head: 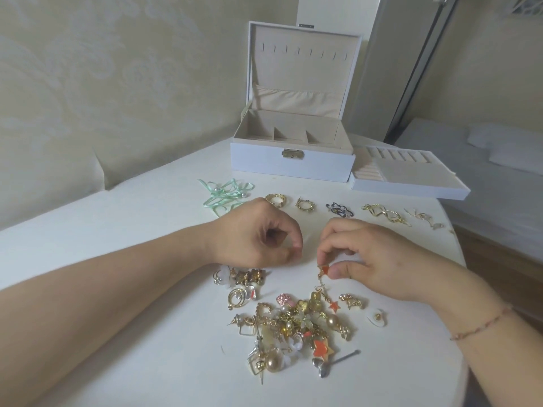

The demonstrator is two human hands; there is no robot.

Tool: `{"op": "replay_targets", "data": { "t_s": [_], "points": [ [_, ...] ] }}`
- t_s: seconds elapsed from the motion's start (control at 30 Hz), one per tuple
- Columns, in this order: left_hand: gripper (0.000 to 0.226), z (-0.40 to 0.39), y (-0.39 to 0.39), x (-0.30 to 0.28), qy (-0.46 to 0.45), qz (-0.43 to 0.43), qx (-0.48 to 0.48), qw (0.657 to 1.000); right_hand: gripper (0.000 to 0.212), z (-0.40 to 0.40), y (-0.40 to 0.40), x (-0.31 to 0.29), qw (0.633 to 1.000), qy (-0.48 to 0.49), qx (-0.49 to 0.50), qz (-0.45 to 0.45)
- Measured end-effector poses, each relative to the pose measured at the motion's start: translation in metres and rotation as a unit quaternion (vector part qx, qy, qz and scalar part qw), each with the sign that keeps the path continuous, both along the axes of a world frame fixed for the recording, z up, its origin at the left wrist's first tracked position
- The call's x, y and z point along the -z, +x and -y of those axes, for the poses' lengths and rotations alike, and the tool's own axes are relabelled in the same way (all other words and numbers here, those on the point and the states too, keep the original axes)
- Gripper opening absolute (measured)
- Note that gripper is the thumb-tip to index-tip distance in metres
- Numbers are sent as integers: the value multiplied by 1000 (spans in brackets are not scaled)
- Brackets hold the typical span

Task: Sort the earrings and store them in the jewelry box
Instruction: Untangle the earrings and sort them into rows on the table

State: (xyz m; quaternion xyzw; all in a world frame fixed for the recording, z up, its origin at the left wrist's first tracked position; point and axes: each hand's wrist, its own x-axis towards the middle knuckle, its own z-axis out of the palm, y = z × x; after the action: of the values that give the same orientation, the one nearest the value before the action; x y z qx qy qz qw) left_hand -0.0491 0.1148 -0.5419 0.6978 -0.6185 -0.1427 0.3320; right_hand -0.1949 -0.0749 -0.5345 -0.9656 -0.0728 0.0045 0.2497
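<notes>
Sorting is under way, but storage has not begun: the compartments of the white jewelry box [292,163] that can be seen hold nothing, and its lid stands raised. The removable tray [411,183] lies on the tabletop [117,259] just beside the box at 3 o'clock, also unfilled as far as can be seen.

A row of sorted sets lies at 12 o'clock from the hands: mint ribbon earrings [224,193], two gold hoop earrings [305,204], a dark blue pair [338,209], gold twisted earrings [385,214] and a pale drop pair [426,218]. Most of the work remains: a tangled pile of earrings [296,327] lies at 6 o'clock, with smaller clusters at its 10 o'clock edge.

The right hand [370,259] pinches an orange star earring [324,270] by its upper star; a thin gold chain hangs from it to a second orange star resting on the pile. The left hand [258,236] is curled, thumb against fingertips; whether its grip contains anything cannot be determined.
</notes>
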Motion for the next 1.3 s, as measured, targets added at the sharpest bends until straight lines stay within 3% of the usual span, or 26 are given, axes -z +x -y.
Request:
{"op": "replay_targets", "data": {
  "t_s": [0.1,0.23,0.37,0.47,0.6,0.77,0.93,1.17,1.3],
  "points": [
    [4,1,0,-1,0,10,-6,1000,19,-5,0,-1,1000,-25,-4,0],
    [31,4,-5,-6,16,-70,19,997,21,-13,-3,-9,991,126,27,28],
    [19,7,-11,-10,4,-129,42,991,13,-23,-3,-11,979,179,44,91],
    [14,9,-8,-8,-13,-173,38,984,20,-22,-8,-11,980,142,60,128],
    [10,7,-3,-6,-29,-214,25,976,17,-15,-26,-28,976,-28,3,215],
    [16,8,1,-6,-70,-244,-13,967,12,-32,-40,-31,975,-116,-180,57],
    [14,8,1,-6,-60,-237,-17,970,22,-37,-36,-25,976,-115,-186,3],
    [8,7,1,-4,-67,-230,-17,971,14,-35,-36,-22,980,-50,-194,-3],
    [10,7,0,-7,-59,-249,-1,967,10,-31,-32,-21,978,82,-189,19]
  ]
}}
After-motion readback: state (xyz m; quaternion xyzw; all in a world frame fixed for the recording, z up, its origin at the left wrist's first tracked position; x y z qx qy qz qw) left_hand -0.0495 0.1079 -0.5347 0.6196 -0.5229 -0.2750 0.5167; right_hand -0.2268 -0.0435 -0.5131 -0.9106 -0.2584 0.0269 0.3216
